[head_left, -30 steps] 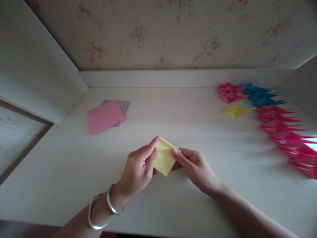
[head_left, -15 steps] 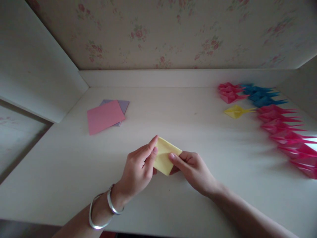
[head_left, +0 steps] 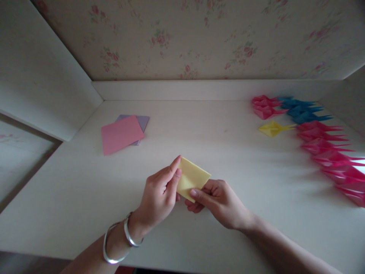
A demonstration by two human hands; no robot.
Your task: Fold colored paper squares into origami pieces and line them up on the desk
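A small folded square of yellow origami paper is held between both hands, tilted, above the white desk. My left hand pinches its left edge, thumb on top and fingers behind. At the lower right edge, my right hand grips the paper with the thumb pressed on its face near the bottom corner; the other fingers curl underneath. The back of the paper is hidden.
Pink paper lies on purple paper at the left of the desk. On the right sit a yellow folded paper piece, blue ones and a row of pink ones. A floral-papered wall stands behind.
My right hand has slid down along the paper's edge, its thumb now closer to the bottom corner. The left hand keeps its hold in nearly the same place.
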